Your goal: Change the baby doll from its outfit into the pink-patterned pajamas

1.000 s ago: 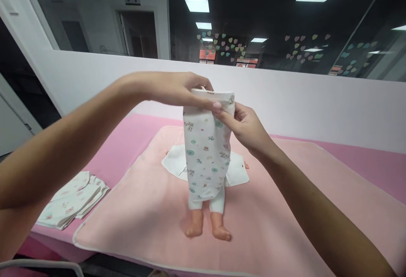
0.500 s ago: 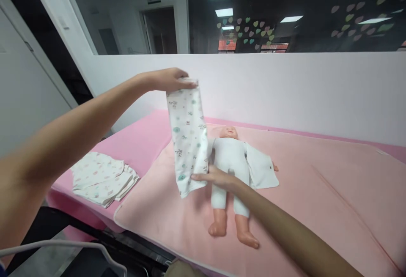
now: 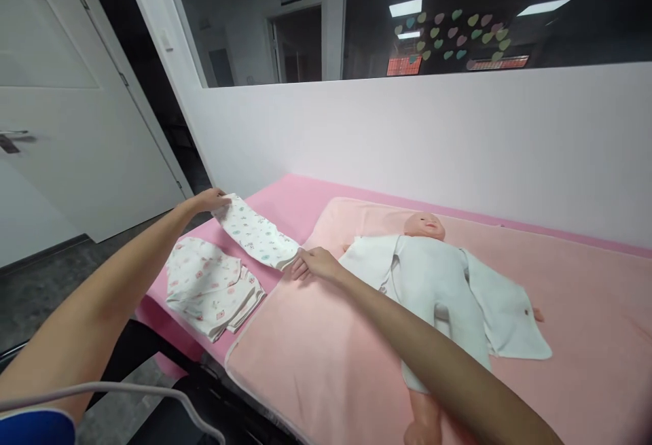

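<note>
On my feed I see a white cloth (image 3: 257, 231), folded into a long, narrow strip with small green and dark figures printed on it. It slants between the left hand (image 3: 210, 200) and the right hand (image 3: 316, 265), over the pink surface (image 3: 295, 206); I can't tell whether it touches.

The held garment (image 3: 257, 231) looks matt cloth, the doll's head (image 3: 425, 225) toward three o'clock smooth plastic, the window (image 3: 377, 37) at one o'clock glossy glass.

Your left arm (image 3: 109, 295), right arm (image 3: 407, 334): both bare, slender. Pale, smooth cable (image 3: 102, 386) curves at lower left. Beneath it, rounded blue patch (image 3: 38, 428), light-edged; clothing or not, unclear.
</note>
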Tool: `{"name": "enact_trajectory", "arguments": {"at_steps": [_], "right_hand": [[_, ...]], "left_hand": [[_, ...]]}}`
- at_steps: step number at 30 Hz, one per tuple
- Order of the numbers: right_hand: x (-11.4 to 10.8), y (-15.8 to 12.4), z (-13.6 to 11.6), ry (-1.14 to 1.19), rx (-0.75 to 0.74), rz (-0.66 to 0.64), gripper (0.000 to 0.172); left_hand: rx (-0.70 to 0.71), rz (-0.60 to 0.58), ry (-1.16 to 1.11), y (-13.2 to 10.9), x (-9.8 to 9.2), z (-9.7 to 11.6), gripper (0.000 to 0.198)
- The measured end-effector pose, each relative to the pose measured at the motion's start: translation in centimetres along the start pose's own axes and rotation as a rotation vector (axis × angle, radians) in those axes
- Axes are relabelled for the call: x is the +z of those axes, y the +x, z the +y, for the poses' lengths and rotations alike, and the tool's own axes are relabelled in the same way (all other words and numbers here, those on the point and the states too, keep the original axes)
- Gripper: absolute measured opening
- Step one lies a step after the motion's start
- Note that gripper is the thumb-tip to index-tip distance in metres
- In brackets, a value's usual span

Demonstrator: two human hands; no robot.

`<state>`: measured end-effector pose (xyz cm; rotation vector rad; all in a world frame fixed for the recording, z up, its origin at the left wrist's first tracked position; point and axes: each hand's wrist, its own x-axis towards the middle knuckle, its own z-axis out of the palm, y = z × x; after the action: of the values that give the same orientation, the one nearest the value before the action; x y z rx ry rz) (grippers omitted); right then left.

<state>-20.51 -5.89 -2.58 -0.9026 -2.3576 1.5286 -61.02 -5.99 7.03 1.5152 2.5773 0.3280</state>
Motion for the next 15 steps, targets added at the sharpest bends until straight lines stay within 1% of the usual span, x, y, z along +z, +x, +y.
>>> {"name": "enact_trajectory", "arguments": {"at_steps": [2, 4, 5, 7, 9, 10, 12, 15], "right_hand": [[0.9, 1.1, -0.3, -0.17, -0.058, 0.115, 0.049], [1.8, 1.7, -0.4, -0.314, -0.158, 0.195, 0.038], [2.2, 1.8, -0.4, -0.362, -0.216, 0.206, 0.037], [3.2, 2.2, 0.0, -0.458, -0.354, 0.176, 0.046], [4.0, 2.5, 0.6, -0.572, -0.455, 0.117, 0.056], [4.3, 2.7, 1.0, -0.628, -0.476, 0.088, 0.059], [4.7, 3.0, 1.7, -0.704, -0.467, 0.045, 0.064], [4.6, 2.6, 1.7, -0.744, -0.417, 0.003, 0.065]], "left_hand": [[-0.015, 0.077, 0.08, 0.4, 2.2, -1.6, 0.083], [0.013, 0.11, 0.127, 0.5, 5.5, -2.6, 0.084], [0.034, 0.112, 0.138, 0.4, 7.5, -3.0, 0.083], [0.048, 0.101, 0.147, 0.1, 11.2, -3.5, 0.084], [0.035, 0.096, 0.148, -0.1, 14.1, -4.0, 0.088], [0.027, 0.095, 0.147, -0.1, 15.0, -4.2, 0.089], [0.02, 0.09, 0.141, -0.1, 15.7, -4.5, 0.092], [0.016, 0.082, 0.127, -0.3, 15.3, -4.4, 0.093]]}}
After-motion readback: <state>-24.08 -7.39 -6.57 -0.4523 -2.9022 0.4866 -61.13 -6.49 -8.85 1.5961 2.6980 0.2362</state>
